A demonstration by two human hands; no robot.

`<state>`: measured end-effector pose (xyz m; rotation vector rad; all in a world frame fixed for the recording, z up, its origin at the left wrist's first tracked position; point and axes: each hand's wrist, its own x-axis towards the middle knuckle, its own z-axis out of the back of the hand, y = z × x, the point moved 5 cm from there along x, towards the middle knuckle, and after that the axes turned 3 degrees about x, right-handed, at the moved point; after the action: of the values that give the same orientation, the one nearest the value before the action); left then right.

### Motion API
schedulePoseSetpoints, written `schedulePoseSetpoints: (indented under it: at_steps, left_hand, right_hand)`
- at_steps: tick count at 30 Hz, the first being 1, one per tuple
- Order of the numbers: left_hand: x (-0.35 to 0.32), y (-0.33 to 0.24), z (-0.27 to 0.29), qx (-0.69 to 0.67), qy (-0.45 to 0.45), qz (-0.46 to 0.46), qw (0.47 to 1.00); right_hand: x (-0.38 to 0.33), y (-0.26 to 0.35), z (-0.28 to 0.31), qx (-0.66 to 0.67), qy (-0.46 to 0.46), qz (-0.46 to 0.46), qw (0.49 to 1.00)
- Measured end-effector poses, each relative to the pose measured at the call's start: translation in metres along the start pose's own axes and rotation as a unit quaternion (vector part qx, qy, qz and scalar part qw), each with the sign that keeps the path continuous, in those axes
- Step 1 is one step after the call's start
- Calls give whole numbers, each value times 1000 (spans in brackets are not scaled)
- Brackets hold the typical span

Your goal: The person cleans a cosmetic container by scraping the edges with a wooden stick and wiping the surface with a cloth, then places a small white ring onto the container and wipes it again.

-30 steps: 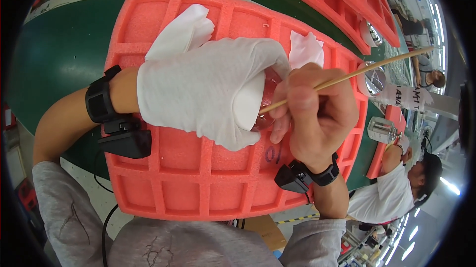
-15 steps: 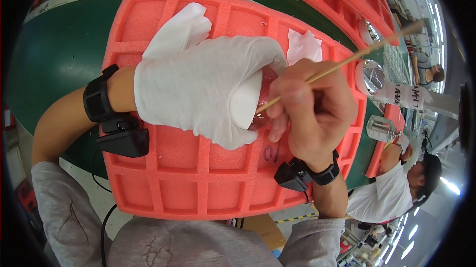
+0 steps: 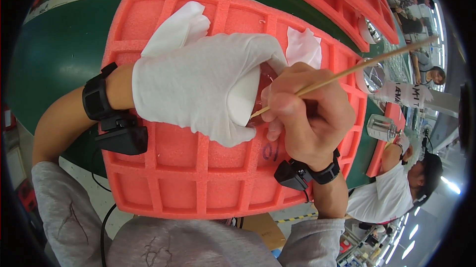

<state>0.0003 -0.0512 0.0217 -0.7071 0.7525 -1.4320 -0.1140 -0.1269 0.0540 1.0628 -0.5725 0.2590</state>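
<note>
My left hand (image 3: 198, 86), in a white glove, is closed around a rounded part (image 3: 244, 98). That part shows a smooth white face and a glossy reddish side; the glove hides much of it. Bare, my right hand (image 3: 315, 113) pinches a thin wooden stick (image 3: 367, 64). Its lower tip meets the edge between the white face and the glossy side, while the long end points up to the right. Both hands are over a coral-red foam tray (image 3: 201, 187) with square recesses. A folded white cloth (image 3: 173, 29) lies beyond the left wrist, and a small white wipe (image 3: 303, 48) beyond the right hand.
The tray rests on a green tabletop (image 3: 59, 49). Shiny domed parts (image 3: 372, 76) and a clear bottle (image 3: 381, 128) stand to the right. More red foam trays (image 3: 342, 14) lie at the far right. A co-worker in a white shirt (image 3: 384, 195) is at the right.
The stick's tip has shifted slightly left along the part's edge, and its long end now reaches farther right. My gloved left hand has moved a little left with the part.
</note>
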Motion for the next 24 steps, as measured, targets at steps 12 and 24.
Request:
schedulePoseSetpoints:
  at_steps: [12,24]
  left_hand:
    - [-5,3,0,-28,-9,-25,999]
    - [-1,8,-1,-85,22,-3,996]
  right_hand:
    - [3,7,-3,-41,46,68,996]
    - [0,3,-1,-41,38,37,998]
